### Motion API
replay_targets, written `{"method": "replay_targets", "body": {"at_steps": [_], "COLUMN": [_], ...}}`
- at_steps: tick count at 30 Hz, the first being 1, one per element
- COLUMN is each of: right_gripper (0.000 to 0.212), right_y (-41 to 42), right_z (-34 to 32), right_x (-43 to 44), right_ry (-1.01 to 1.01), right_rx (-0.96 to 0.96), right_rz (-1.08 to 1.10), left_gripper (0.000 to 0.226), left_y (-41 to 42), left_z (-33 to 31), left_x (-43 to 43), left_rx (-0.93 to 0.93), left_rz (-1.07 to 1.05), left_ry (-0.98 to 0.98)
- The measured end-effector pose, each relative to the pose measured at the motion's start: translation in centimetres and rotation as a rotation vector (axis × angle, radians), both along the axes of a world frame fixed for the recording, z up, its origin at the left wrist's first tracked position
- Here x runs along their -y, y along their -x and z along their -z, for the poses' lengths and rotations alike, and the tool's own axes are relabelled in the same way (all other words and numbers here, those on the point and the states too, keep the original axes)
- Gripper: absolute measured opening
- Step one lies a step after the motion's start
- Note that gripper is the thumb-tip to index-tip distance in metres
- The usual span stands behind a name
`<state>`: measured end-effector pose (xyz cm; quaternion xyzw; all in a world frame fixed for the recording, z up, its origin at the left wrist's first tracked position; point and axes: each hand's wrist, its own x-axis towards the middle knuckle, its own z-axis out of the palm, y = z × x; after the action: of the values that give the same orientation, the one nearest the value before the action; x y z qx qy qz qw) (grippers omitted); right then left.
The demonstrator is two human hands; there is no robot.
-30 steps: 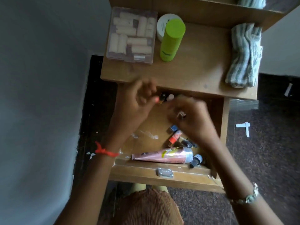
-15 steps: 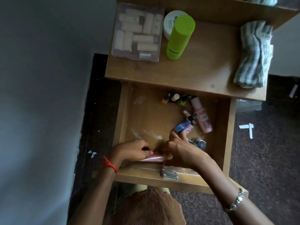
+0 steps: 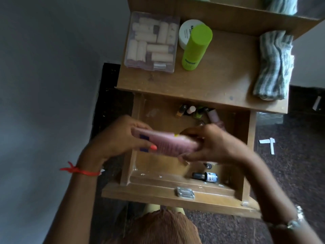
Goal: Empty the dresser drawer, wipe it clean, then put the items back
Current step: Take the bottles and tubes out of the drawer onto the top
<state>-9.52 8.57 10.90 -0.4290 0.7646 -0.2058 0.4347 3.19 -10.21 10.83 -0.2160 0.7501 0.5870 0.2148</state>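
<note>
grey wall (image 3: 44,85) at left, dark speckled floor (image 3: 299,155) at right, wooden dresser (image 3: 219,76) between; dim light.

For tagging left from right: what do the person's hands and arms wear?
Both forearms are bare, without sleeves. The left hand has a knotted red thread at its wrist and a coral-painted thumbnail. The right hand has a silvery bracelet at its wrist.

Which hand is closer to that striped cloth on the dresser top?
Right. The right hand is over the drawer's right half, on the side of the striped cloth; the left hand is at the drawer's left wall, farther off. Both hold the pink tube.
</note>
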Motion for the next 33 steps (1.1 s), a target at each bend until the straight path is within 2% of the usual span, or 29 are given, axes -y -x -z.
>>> {"method": "replay_targets", "body": {"at_steps": [2,4,7,10,12,14,18,22,30,33], "right_gripper": [0.040,0.043,0.049,0.045,0.048,0.050,0.039,0.039,0.048,0.051], "right_y": [2.1,3.5,4.6,4.9,4.6,4.0,2.9,2.7,3.1,3.4], "right_z": [-1.5,-2.2,-1.5,-0.8,-0.8,-1.0,-1.3,-1.4,-1.1,-1.0], "right_x": [-0.4,-0.8,-0.9,-0.4,0.0,0.3,0.9,1.4,0.9,0.5], "right_ry": [0.031,0.107,0.211,0.308,0.362,0.386,0.427,0.410,0.487,0.642], "right_rx": [0.125,0.198,0.292,0.396,0.424,0.399,0.323,0.236,0.377,0.338], "right_rz": [0.121,0.293,0.560,0.822,0.907,0.931,0.972,0.982,1.008,0.936], "left_gripper": [0.027,0.021,0.011,0.008,0.005,0.004,0.019,0.029,0.030,0.021], "left_y": [0.8,1.9,3.3,3.8,3.8,3.8,3.8,3.9,3.1,3.0], "left_z": [-1.1,-1.4,-1.3,-0.5,0.2,0.9,1.7,1.4,0.4,-0.1], "left_x": [1.0,1.8,2.3,2.4,2.4,2.4,2.6,2.2,2.1,2.7], "left_rx": [-0.098,-0.181,-0.223,-0.217,-0.209,-0.204,-0.236,-0.275,-0.342,-0.439], "left_rz": [-0.201,-0.393,-0.523,-0.684,-0.786,-0.834,-0.917,-0.891,-0.808,-0.773], "left_ry": [-0.070,-0.097,-0.051,-0.020,0.018,0.076,0.184,0.302,0.242,0.242]}}
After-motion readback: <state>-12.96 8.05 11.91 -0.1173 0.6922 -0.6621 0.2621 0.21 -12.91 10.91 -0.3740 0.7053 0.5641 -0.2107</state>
